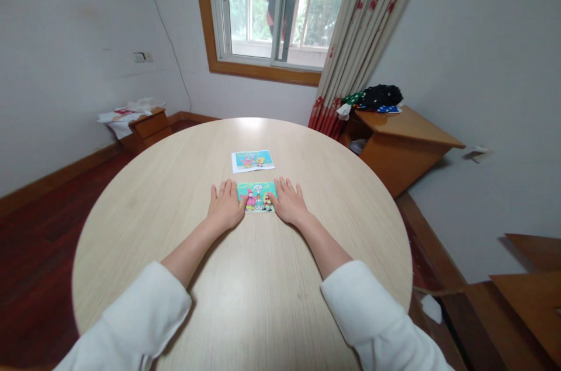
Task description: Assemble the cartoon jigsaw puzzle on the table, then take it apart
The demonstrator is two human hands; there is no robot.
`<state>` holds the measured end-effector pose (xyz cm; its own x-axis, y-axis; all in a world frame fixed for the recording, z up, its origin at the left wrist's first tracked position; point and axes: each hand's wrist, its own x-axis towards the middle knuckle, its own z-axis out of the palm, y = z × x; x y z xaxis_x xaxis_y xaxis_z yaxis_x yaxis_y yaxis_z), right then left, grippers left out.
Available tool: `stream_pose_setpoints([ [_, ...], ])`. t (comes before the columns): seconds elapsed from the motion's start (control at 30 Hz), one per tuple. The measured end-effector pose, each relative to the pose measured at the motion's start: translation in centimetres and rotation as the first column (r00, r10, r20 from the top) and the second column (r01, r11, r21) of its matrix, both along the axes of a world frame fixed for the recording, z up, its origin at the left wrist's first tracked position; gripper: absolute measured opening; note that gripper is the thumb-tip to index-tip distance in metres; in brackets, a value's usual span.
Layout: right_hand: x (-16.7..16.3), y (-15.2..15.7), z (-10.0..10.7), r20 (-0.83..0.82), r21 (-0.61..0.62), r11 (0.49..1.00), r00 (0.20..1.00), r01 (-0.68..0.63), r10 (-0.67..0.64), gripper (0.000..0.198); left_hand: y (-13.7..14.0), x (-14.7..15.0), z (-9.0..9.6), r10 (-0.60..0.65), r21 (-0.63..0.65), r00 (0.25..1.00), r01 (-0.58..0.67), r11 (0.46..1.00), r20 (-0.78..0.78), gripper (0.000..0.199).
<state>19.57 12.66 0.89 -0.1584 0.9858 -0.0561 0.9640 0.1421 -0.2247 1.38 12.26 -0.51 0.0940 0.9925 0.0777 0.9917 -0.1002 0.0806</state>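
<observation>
A small turquoise cartoon picture [258, 189] lies flat on the table, showing a pink starfish figure, a pale figure in the middle and a yellow square one. My left hand [225, 206] rests flat along its left edge, thumb over the print and fingers spread on the tabletop. On the opposite edge, my right hand [290, 203] also lies open with its thumb on the picture. Just beyond is a white paper sheet [253, 161] printed with a similar cartoon scene. Whether the nearer picture is one piece or several cannot be made out.
The round pale wooden table [245, 301] fills the middle. Behind it are a window [280, 9] and a long curtain [366, 14]. A wooden cabinet [403, 125] with cloths [381, 96] stands at the right, a small drawer unit [151, 125] at the left.
</observation>
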Motion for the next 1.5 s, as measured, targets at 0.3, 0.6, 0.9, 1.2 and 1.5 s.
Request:
stream_pose_setpoints([
  [0.3,-1.5,-0.9,0.2,0.005,0.026,0.998,0.998,-0.058,0.058,0.060,-1.2,1.5,0.9,-0.109,-0.029,0.993,0.108,0.994,-0.033,0.064],
  [0.6,-1.7,-1.1,0.3,0.015,0.031,0.998,0.998,-0.060,0.060,0.059,-1.4,1.6,0.6,-0.189,0.009,0.982,0.189,0.982,-0.012,0.058],
  [0.9,-1.6,-1.1,0.1,0.017,0.043,0.997,0.998,-0.066,0.065,0.058,-1.6,1.6,0.8,-0.210,0.010,0.978,0.210,0.978,-0.009,0.056],
  [1.2,-1.7,-1.2,0.5,0.036,0.017,0.998,0.997,-0.067,0.067,0.058,-1.5,1.6,0.7,-0.385,0.042,0.921,0.384,0.923,0.051,0.048],
  [1.5,-1.6,-1.1,0.3,0.028,0.016,0.996,0.996,-0.084,0.083,0.058,-1.0,1.3,0.4,-0.477,0.105,0.847,0.466,0.878,0.233,0.040],
])
